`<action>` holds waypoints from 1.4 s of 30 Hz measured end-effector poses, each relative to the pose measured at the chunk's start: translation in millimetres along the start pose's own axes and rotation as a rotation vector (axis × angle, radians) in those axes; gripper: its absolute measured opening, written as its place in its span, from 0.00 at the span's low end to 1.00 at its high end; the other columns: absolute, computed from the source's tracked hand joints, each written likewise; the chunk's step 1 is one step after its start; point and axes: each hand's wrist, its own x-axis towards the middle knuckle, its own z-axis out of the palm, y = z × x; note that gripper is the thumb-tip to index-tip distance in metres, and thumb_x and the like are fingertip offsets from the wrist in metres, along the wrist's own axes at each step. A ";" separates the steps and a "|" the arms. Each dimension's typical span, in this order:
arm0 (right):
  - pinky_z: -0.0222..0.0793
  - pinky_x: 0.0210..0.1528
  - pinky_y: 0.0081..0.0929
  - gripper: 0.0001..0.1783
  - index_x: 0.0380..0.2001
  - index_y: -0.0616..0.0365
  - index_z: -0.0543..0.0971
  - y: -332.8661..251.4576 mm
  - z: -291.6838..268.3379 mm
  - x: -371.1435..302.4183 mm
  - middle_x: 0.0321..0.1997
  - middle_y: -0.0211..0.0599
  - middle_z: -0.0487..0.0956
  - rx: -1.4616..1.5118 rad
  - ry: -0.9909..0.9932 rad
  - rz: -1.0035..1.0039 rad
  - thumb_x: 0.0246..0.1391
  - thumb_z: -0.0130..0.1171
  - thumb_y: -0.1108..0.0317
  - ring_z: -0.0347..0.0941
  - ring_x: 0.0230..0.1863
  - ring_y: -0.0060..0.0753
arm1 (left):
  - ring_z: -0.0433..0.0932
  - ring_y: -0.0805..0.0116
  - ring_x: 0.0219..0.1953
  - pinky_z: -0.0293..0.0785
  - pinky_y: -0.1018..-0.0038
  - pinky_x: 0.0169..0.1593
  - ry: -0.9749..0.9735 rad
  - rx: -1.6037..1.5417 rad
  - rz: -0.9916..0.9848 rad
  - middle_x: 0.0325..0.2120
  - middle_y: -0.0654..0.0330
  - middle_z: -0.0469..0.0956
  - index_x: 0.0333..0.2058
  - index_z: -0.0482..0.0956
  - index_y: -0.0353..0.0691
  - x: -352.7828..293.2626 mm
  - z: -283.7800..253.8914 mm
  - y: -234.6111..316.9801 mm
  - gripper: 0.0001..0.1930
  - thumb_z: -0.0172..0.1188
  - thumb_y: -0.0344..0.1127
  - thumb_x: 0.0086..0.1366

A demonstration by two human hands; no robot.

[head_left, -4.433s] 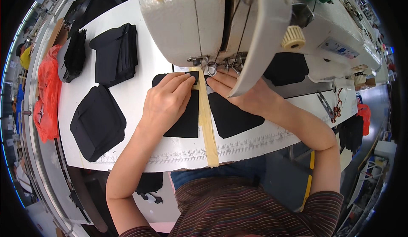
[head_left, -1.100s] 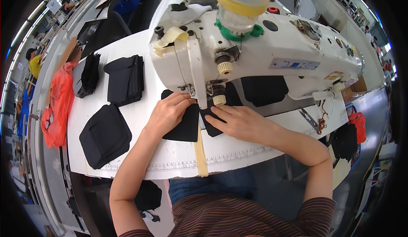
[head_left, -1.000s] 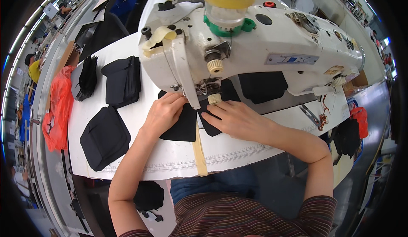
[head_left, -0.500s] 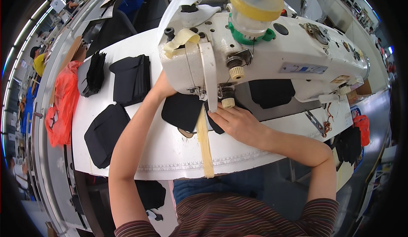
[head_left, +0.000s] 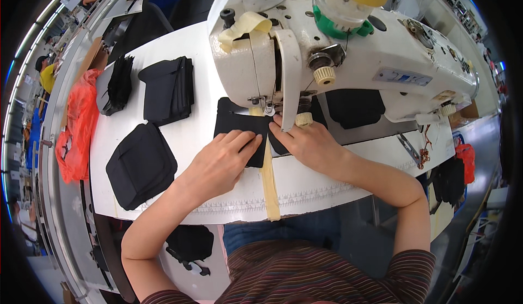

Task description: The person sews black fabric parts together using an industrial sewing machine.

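Observation:
A black fabric piece [head_left: 239, 123] lies flat on the sewing machine bed, its far edge by the presser foot [head_left: 269, 109]. My left hand [head_left: 220, 159] is on its near right part, thumb and bent fingers closed on the cloth. My right hand [head_left: 310, 143] is just right of the needle area, fingers closed at the edge of a second black piece [head_left: 278, 145]; the machine head partly hides the fingertips. A pale yellow tape [head_left: 269, 187] runs from under the fabric toward the table's front edge.
The white sewing machine [head_left: 354, 59] rises right in front of my hands. Stacks of black pieces [head_left: 168, 90] lie on the left, beside a red plastic bag [head_left: 79, 129]. Snips [head_left: 408, 148] and tangled thread [head_left: 424, 157] are at the right. A ruler strip [head_left: 218, 208] follows the front edge.
My left hand has come back from behind the machine head to the fabric's near side. The left black piece has shifted and turned; the right hand stays near the needle. The view has moved slightly.

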 end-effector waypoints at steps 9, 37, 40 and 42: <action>0.78 0.47 0.29 0.20 0.44 0.66 0.78 3.7 2.7 2.7 0.35 0.37 0.77 0.008 0.051 -0.042 0.44 0.60 0.73 0.77 0.43 0.37 | 0.76 0.56 0.54 0.79 0.67 0.49 0.337 0.065 -0.029 0.52 0.55 0.76 0.51 0.78 0.37 16.0 42.6 -17.3 0.34 0.67 0.21 0.37; 0.80 0.36 0.25 0.16 0.40 0.70 0.77 4.8 5.1 4.2 0.39 0.43 0.79 -0.032 0.024 -0.042 0.44 0.59 0.77 0.77 0.40 0.33 | 0.79 0.60 0.47 0.82 0.73 0.39 0.489 0.177 -0.024 0.41 0.54 0.80 0.40 0.81 0.30 31.8 47.4 -6.3 0.17 0.61 0.25 0.48; 0.80 0.39 0.25 0.16 0.41 0.70 0.77 2.3 0.4 2.6 0.38 0.42 0.79 -0.037 0.065 -0.072 0.45 0.59 0.76 0.77 0.40 0.34 | 0.78 0.58 0.48 0.82 0.73 0.40 0.463 0.169 -0.026 0.42 0.54 0.80 0.41 0.80 0.29 29.2 44.8 -4.8 0.18 0.62 0.25 0.47; 0.79 0.44 0.29 0.17 0.42 0.64 0.79 -0.3 1.0 -3.5 0.46 0.42 0.81 0.024 -0.035 -0.026 0.46 0.57 0.75 0.77 0.53 0.37 | 0.79 0.60 0.46 0.82 0.72 0.40 0.470 0.078 -0.053 0.41 0.54 0.81 0.43 0.80 0.31 27.9 43.2 -1.8 0.21 0.63 0.25 0.46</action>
